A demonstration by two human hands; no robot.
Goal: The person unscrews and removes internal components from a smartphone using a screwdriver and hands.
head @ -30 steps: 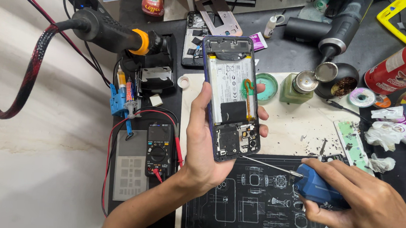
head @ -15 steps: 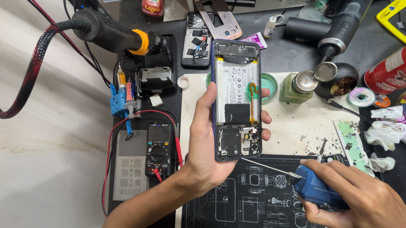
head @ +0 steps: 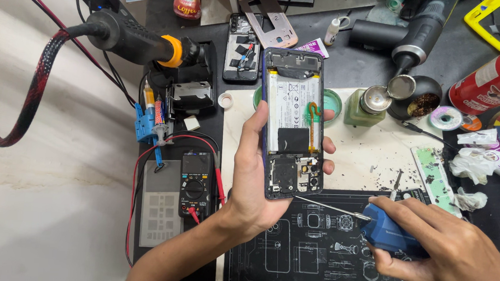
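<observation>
My left hand (head: 255,170) grips an opened smartphone (head: 293,123) upright, back cover off, with its white battery, orange flex cable and lower boards exposed. My right hand (head: 448,257) is closed around a blue-handled screwdriver (head: 386,233). Its thin metal shaft (head: 330,207) points left, and the tip lies just below the phone's bottom edge, close to it but apart. Both hands hover over a black printed work mat (head: 312,260).
A black multimeter (head: 195,184) with red leads lies left of the mat. A hot-air handle (head: 135,38) with braided hose rests at upper left. Behind are another opened phone (head: 243,47), a green liquid bottle (head: 367,107), a red can (head: 491,80) and crumpled tissues (head: 474,163).
My left hand has shifted the phone slightly and turned it a little more upright. My right hand with the screwdriver has barely moved.
</observation>
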